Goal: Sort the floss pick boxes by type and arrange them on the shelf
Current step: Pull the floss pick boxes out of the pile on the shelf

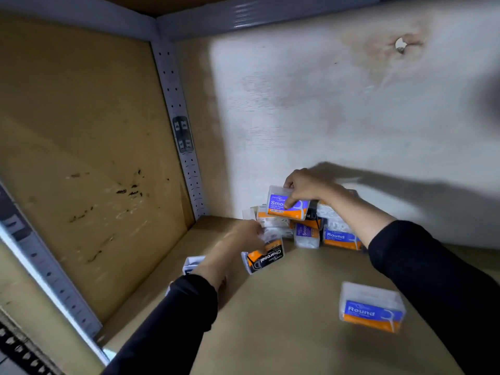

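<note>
1. Pinches with the right hand point(305, 189) the Smooth box point(287, 205): thumb on the blue label in front, other fingers curled over the top rear edge. Holds it above the pile.
2. Directly below this hand, against the back wall point(324, 104): a pile of floss pick boxes point(273, 221), mixed types, with the rear Round box point(341, 238) standing under the right wrist.
3. Down and to the left of the right hand: the left hand point(243, 238), touching the Charcoal box point(266, 257) at the near edge of the pile. Blurred, so cannot tell if gripping or only resting on it.
4. Just left of the left wrist: a small clear box point(193, 262), partly hidden by the black sleeve point(176, 320).
5. Well apart from both hands, nearer to the person and under the right forearm: the front Round box point(372, 307), alone on the shelf board point(284, 320).
6. Far left of the left hand: a brown side panel point(81, 144) and a perforated grey upright point(176, 104).
</note>
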Demonstrator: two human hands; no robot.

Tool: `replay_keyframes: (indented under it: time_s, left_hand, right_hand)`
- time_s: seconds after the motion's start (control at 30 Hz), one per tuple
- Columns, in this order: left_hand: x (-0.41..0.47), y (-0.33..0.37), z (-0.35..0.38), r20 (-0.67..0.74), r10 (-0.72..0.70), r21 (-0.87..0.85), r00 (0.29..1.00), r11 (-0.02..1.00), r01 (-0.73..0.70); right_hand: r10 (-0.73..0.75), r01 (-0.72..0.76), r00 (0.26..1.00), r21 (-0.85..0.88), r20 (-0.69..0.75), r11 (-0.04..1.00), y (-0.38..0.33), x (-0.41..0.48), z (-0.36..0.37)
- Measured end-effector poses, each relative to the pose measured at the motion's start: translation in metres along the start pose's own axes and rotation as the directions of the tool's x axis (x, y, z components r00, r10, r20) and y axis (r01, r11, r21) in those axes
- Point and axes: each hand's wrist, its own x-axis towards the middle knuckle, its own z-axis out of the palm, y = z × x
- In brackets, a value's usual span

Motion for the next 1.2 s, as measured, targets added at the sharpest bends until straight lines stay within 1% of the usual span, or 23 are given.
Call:
replay_keyframes:
  time_s: [0.13,0.3,0.47,0.67,0.77,0.9,1.07,1.2]
  left_hand:
    - [-0.026,0.004,-0.009,0.012,0.073,-0.013,0.997,0.997,-0.073]
    - [-0.060,0.006,-0.014,0.059,0.146,-0.001,0.987,0.989,-0.146]
    - [-0.087,0.006,-0.014,0.085,0.196,0.011,0.977,0.980,-0.197]
    - [-0.108,0.011,-0.016,0.162,0.250,0.044,0.955,0.965,-0.260]
    - [-0.115,0.011,-0.017,0.181,0.266,0.079,0.947,0.956,-0.284]
    - [-0.127,-0.002,-0.020,0.175,0.243,0.164,0.954,0.948,-0.272]
    - [-0.135,-0.040,-0.024,0.175,0.096,0.336,0.980,0.930,-0.151]
    - [-0.134,-0.062,-0.017,0.161,0.008,0.386,0.987,0.920,-0.070]
  right_hand:
    - [0.017,-0.018,1.000,-0.017,-0.006,1.000,-0.001,-0.037,-0.011]
    - [0.053,-0.053,0.999,-0.057,-0.001,0.997,-0.002,-0.095,-0.023]
    - [0.087,-0.086,0.996,-0.078,0.011,0.993,0.003,-0.145,-0.026]
    - [0.104,-0.100,0.994,-0.104,0.037,0.989,0.009,-0.185,-0.023]
    - [0.114,-0.112,0.993,-0.094,0.020,0.989,0.011,-0.193,-0.024]
    - [0.118,-0.117,0.993,-0.085,0.011,0.989,0.012,-0.198,-0.025]
    - [0.116,-0.115,0.993,-0.075,0.007,0.991,0.011,-0.200,-0.026]
    - [0.119,-0.117,0.993,-0.083,0.015,0.990,0.010,-0.200,-0.024]
